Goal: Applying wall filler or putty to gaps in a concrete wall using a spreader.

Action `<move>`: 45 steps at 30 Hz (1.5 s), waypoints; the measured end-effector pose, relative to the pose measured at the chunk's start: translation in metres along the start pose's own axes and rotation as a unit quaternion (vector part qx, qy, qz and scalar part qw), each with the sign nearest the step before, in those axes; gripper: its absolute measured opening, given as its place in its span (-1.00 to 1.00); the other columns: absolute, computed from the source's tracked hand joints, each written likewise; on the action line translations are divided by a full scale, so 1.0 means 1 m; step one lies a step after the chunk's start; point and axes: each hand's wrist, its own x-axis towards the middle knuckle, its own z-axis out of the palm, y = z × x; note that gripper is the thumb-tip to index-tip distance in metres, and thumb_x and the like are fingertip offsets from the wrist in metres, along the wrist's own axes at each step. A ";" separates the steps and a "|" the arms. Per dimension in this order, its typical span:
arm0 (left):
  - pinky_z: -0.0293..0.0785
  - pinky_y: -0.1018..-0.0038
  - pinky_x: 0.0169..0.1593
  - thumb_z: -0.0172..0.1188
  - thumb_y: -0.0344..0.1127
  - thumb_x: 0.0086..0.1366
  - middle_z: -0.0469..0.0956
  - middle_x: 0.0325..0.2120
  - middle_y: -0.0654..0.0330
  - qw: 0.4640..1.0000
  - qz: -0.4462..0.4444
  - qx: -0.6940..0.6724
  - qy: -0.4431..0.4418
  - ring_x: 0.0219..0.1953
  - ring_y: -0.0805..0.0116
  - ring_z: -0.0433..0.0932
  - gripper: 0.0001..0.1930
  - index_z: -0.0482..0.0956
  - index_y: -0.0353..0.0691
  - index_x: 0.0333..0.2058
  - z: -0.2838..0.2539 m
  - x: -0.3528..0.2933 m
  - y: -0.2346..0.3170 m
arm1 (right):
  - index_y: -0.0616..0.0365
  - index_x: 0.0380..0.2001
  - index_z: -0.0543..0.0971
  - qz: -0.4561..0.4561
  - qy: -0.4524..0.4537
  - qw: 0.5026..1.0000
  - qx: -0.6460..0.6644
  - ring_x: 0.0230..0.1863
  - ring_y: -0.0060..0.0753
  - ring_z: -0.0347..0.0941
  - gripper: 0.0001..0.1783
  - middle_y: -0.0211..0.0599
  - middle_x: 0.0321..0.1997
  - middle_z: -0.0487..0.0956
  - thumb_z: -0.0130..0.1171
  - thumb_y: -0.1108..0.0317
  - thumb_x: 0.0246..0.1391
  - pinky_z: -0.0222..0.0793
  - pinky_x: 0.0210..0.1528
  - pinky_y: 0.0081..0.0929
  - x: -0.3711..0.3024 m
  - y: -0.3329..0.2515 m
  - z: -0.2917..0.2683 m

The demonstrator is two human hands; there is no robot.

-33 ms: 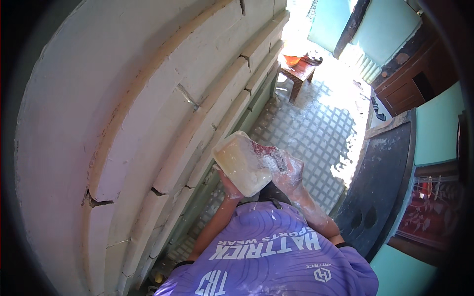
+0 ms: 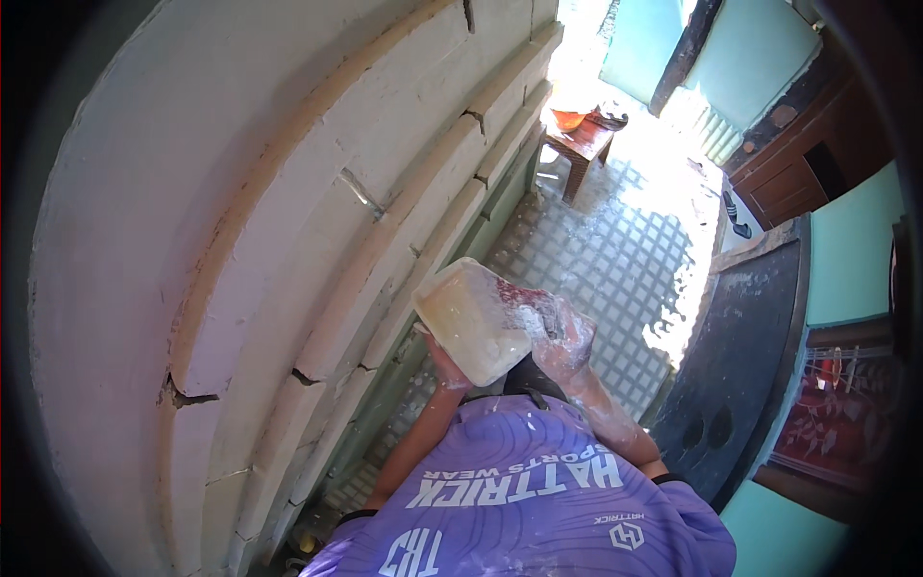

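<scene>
In front of my purple shirt I hold a pale cream rectangular tub [image 2: 461,322], tilted, with smooth whitish material showing inside it. My left hand [image 2: 445,365] is closed on the tub's left, near side, with most of its fingers hidden beneath. My right hand [image 2: 567,337], coated in white powder or paste, is at the tub's right side with its fingers curled. A dark red, white-dusted thing [image 2: 514,290] lies between that hand and the tub's rim; its kind does not show.
A pale plastered wall [image 2: 279,240] with stepped ledges and cracks rises close on my left. Ahead, a small wooden table [image 2: 580,144] bears an orange bowl [image 2: 569,120] on the tiled floor [image 2: 615,250]. Dark panel [image 2: 740,346] on the right; sandals [image 2: 738,213] beyond it.
My right hand has turned slightly and shifted a little toward me at the tub's right side. The tub and my left hand have hardly moved.
</scene>
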 end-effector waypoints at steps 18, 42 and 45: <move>0.24 -0.43 0.09 0.23 0.44 -0.01 -0.08 0.38 0.14 0.980 -0.077 -0.182 0.011 0.14 -0.19 0.35 0.13 -0.09 0.02 0.38 -0.033 0.015 -0.078 | 0.24 -0.05 0.45 0.397 -0.031 0.861 0.317 -0.18 -0.64 0.46 -0.70 -0.40 -0.19 0.56 0.17 0.44 0.15 0.41 -0.11 -0.57 -0.012 0.242 0.041; 0.18 -0.24 0.20 0.40 0.39 -0.18 0.40 0.00 -0.09 0.916 -0.207 -0.298 0.170 0.11 -0.06 0.34 0.23 0.00 -0.21 0.31 -0.129 -0.016 -0.088 | 0.33 -0.42 0.46 0.335 0.049 0.895 0.289 -0.62 -0.51 0.50 -0.84 -0.26 -0.66 0.52 -0.01 0.43 0.15 0.38 -0.57 -0.47 0.060 0.298 0.251; 0.19 -0.23 0.21 0.42 0.35 -0.17 0.40 -0.01 -0.10 0.924 -0.204 -0.272 0.177 0.11 -0.05 0.34 0.20 0.00 -0.21 0.30 -0.141 -0.021 -0.087 | 0.33 -0.42 0.47 0.310 0.034 0.926 0.215 -0.62 -0.54 0.48 -0.84 -0.27 -0.66 0.51 0.00 0.44 0.15 0.37 -0.58 -0.48 0.073 0.317 0.250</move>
